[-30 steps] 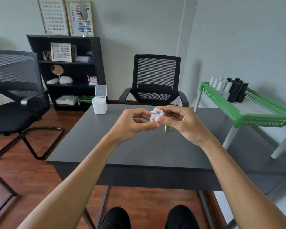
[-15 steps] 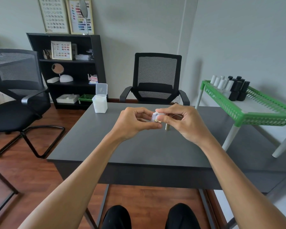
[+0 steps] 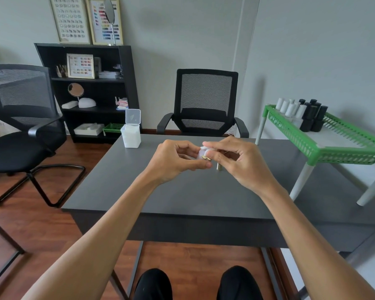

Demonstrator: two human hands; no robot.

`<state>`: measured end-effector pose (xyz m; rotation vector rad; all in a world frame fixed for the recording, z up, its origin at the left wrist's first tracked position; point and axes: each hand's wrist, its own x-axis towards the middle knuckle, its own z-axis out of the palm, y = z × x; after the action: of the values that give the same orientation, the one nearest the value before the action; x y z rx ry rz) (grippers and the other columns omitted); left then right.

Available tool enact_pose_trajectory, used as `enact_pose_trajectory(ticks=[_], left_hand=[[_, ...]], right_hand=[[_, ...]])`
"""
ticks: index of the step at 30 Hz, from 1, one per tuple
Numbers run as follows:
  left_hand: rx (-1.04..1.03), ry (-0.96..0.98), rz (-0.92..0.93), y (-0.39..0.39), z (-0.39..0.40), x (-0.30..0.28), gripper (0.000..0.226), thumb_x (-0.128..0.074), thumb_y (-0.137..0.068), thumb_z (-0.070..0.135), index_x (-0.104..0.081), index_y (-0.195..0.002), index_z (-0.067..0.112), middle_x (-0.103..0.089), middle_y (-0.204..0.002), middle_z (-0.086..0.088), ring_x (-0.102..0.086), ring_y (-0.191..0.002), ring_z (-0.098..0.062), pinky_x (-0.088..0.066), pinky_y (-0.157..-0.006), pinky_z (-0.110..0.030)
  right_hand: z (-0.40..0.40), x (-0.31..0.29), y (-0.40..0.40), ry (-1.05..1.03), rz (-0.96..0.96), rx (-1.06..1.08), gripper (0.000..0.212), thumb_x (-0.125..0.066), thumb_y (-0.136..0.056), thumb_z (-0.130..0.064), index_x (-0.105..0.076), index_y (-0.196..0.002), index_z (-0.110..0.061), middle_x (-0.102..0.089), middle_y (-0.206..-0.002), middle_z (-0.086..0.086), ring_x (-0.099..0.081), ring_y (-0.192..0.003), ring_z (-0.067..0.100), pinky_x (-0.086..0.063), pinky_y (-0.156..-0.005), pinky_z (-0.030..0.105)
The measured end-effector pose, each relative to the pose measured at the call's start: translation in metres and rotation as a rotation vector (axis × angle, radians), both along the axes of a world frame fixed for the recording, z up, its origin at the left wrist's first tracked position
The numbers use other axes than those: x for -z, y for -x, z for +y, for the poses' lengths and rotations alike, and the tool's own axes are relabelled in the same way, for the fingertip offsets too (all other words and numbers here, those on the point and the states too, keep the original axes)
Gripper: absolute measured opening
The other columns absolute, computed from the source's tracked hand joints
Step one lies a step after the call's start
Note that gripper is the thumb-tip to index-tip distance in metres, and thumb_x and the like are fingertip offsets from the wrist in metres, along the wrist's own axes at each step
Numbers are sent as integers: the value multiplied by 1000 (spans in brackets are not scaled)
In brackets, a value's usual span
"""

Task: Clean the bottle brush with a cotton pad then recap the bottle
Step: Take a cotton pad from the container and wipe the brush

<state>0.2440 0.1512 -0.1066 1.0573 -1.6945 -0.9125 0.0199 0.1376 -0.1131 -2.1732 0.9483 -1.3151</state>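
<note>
My two hands meet above the middle of the dark grey table [image 3: 182,198]. My left hand [image 3: 173,163] pinches a small white cotton pad [image 3: 202,153] between thumb and fingers. My right hand [image 3: 238,161] presses its fingertips on the pad from the other side and holds the brush cap [image 3: 219,167], a thin metallic piece that sticks out below the fingers. The pad is folded around the brush, so the bristles are hidden. A small gold-coloured bit shows at the pad's lower edge. I cannot make out the bottle itself.
An open clear box of cotton pads [image 3: 130,135] stands at the table's far left. A black mesh chair [image 3: 206,105] faces me across the table. A green rack [image 3: 325,146] with white and black bottles is on the right, another black chair [image 3: 20,126] on the left.
The pad is squeezed tighter between my fingertips than a second ago, and less white shows. Both hands stay together at the same spot over the table.
</note>
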Motion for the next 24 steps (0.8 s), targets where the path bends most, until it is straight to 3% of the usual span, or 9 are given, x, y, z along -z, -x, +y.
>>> enact_pose_trajectory(ticks=[2, 7, 12, 17, 24], left_hand=[[-2, 10, -9, 0, 0, 0, 38, -97, -65, 47, -84, -94, 26, -84, -91, 1, -80, -84, -19, -63, -74, -24], [-16, 8, 52, 4, 1, 3, 31, -99, -70, 35, -83, -95, 23, -84, -90, -1, -81, -82, -16, -61, -73, -22], [-8, 3, 35, 4, -1, 0, 35, -98, -69, 35, -83, -97, 22, -84, -90, -2, -80, -82, -16, -61, -73, -21], [-11, 36, -15, 4, -1, 2, 36, -97, -67, 44, -82, -93, 24, -83, -88, 3, -80, -80, -14, -61, -72, -21], [-12, 47, -16, 5, -6, 4, 47, -96, -62, 52, -82, -97, 23, -83, -90, 3, -80, -80, -15, -62, -73, -23]], right_hand=[[2, -2, 0, -9, -27, -24, 25, -81, -93, -33, -85, -116, -27, -79, -99, -10, -73, -88, 11, -52, -75, 17], [5, -2, -3, 6, -169, -5, 18, -88, -89, -24, -88, -106, -18, -85, -101, -5, -80, -94, 20, -65, -82, 49], [6, 1, -4, 20, -142, 60, 18, -87, -91, -28, -87, -108, -22, -85, -101, -12, -81, -93, 9, -66, -85, 33], [4, 3, -2, 2, -109, -3, 18, -85, -92, -27, -86, -111, -28, -82, -102, -7, -78, -98, 20, -64, -85, 37], [2, 5, 0, -14, -156, 10, 19, -86, -92, -31, -85, -110, -28, -84, -106, -14, -81, -96, 14, -65, -86, 32]])
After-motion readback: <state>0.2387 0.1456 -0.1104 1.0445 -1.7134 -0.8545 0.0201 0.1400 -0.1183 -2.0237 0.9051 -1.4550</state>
